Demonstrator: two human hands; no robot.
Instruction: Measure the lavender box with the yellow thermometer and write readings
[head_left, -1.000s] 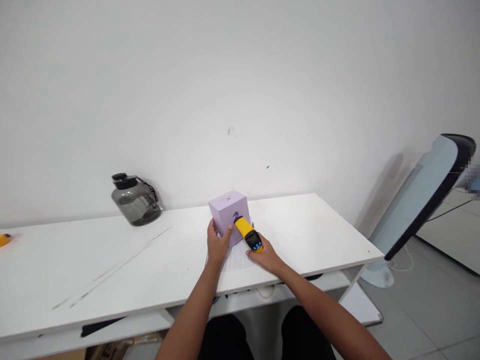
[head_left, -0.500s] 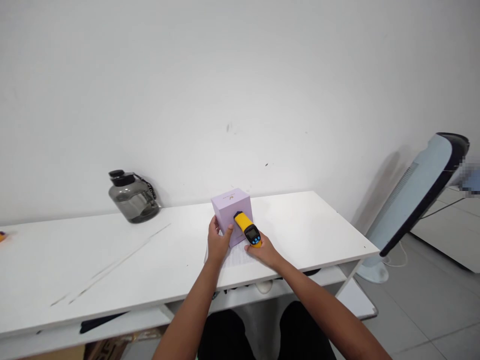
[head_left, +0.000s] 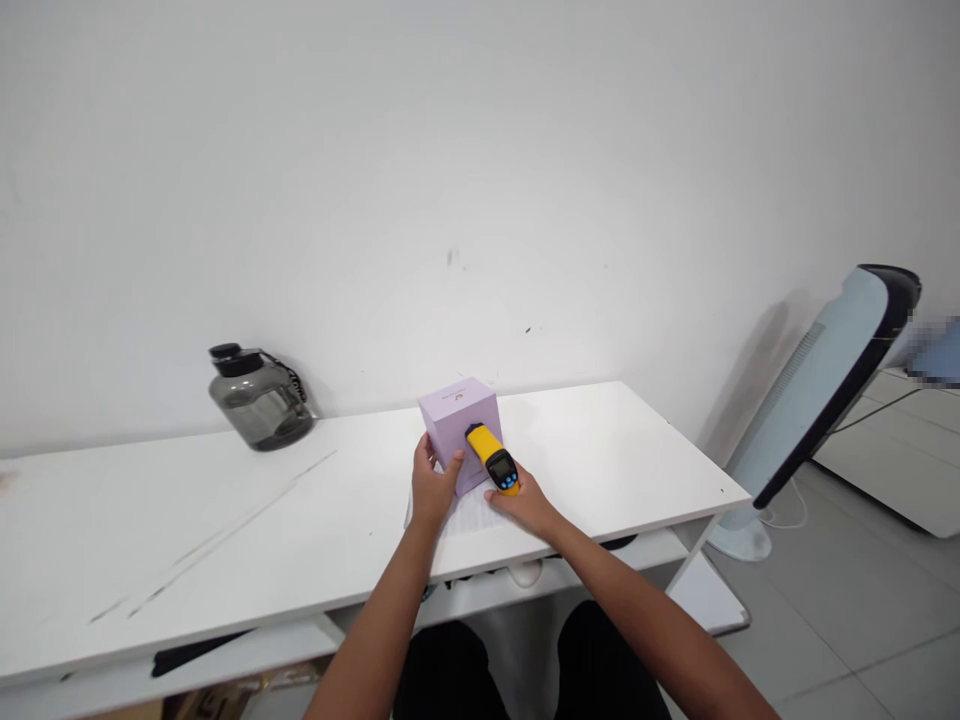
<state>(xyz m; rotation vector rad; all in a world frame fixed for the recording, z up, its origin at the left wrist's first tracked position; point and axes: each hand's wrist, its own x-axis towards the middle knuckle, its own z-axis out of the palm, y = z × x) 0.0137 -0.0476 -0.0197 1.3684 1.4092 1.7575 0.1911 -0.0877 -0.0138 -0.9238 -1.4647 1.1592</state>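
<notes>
A lilac box [head_left: 448,428] stands on the white table, and my left hand [head_left: 435,484] grips its lower left side, thumb on the front face. My right hand [head_left: 527,503] is wrapped round the handle of a yellow and black infrared thermometer [head_left: 486,444]. The thermometer's nose points at the front of the box, close to it; whether they touch I cannot tell. Its small screen and blue buttons face up toward me. Under both hands lies a printed paper sheet [head_left: 466,518], partly covered by the box and my hands.
A large grey see-through water jug [head_left: 262,405] with a black lid stands at the back left of the white table [head_left: 285,530]. The wall rises right behind. Past the table's right end is a tall blue-and-black tower fan [head_left: 814,390]. An open shelf runs beneath the tabletop.
The whole view has shifted slightly, so things sit a little further left. My hands, the box and the thermometer keep nearly the same positions relative to each other.
</notes>
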